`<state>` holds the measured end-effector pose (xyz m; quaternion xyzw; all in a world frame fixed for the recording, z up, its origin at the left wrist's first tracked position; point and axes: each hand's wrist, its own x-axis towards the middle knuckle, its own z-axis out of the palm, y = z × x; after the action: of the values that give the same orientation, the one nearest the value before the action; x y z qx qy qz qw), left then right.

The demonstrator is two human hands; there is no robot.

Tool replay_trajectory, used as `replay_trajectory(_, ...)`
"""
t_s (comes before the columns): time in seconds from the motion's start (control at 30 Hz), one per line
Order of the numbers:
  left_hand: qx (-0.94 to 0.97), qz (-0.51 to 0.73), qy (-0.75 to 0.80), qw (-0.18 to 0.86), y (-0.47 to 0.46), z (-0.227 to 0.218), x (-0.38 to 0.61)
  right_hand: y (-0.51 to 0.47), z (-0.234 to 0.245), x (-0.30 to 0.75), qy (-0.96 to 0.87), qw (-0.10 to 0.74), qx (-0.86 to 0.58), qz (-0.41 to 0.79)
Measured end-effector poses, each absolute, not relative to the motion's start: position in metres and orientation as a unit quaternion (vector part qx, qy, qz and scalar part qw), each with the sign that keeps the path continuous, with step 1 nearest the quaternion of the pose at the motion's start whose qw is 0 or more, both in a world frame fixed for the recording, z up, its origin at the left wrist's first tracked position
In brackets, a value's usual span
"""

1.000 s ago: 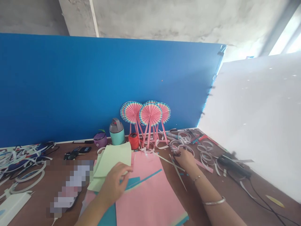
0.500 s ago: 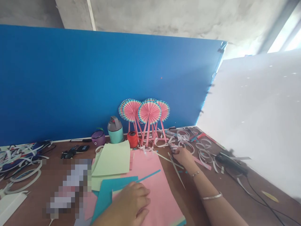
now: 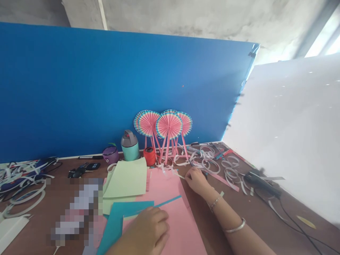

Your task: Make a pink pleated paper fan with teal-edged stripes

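Observation:
My left hand (image 3: 150, 232) rests low in the view on a pink paper sheet (image 3: 183, 226). Its fingers are curled, pinching the edge of a teal paper sheet (image 3: 119, 216) that lies partly over the pink one. My right hand (image 3: 197, 180) is closed beside the far right edge of the pink sheet. It grips what looks like scissors (image 3: 191, 164), with only a dark tip showing past the fingers. A light green sheet (image 3: 127, 179) lies just beyond the teal one.
Pink pleated paper fans (image 3: 164, 125) lean on the blue partition (image 3: 106, 92), beside a red spool (image 3: 150, 156), a teal bottle (image 3: 130, 145) and a purple pot (image 3: 111, 154). White paper strips and rings (image 3: 228, 170) and a black glue gun (image 3: 261, 182) lie right.
My left hand pulled back toward me, drawing the teal sheet out from under the green one. My right hand closed on the scissors and moved left, lifting their blades off the table.

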<state>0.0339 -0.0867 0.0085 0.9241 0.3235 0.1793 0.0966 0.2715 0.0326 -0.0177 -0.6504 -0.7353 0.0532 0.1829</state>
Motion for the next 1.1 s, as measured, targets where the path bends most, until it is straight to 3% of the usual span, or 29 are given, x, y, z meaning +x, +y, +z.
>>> replay_trajectory(0.27, 0.864, 0.240, 0.417, 0.146, -0.075, 0.014, 0.029, 0.025, -0.005, 0.272, -0.755, 0.195, -0.624, 0.052)
replay_trajectory(0.4, 0.806, 0.285, 0.495, 0.154, -0.067, 0.011, 0.023, 0.015, 0.008, 0.265, -0.762, 0.309, -0.533, 0.201)
replay_trajectory(0.5, 0.752, 0.333, 0.547, 0.158, -0.062, 0.006, 0.018, 0.011, 0.009, 0.258, -0.745, 0.346, -0.479, 0.310)
replay_trajectory(0.6, 0.737, 0.356, 0.550, 0.165, -0.059, 0.003, 0.016, 0.013, 0.002, 0.258, -0.751, 0.327, -0.534, 0.209)
replay_trajectory(0.73, 0.747, 0.363, 0.535, 0.152, -0.059, 0.003, 0.017, 0.024, -0.012, 0.265, -0.760, 0.227, -0.607, 0.043)
replay_trajectory(0.87, 0.760, 0.358, 0.525, 0.135, -0.060, 0.004, 0.016, 0.030, -0.019, 0.268, -0.761, 0.168, -0.626, 0.013)
replay_trajectory(1.1, 0.762, 0.359, 0.524, 0.123, -0.059, 0.004, 0.015, 0.031, -0.018, 0.270, -0.757, 0.161, -0.634, 0.012)
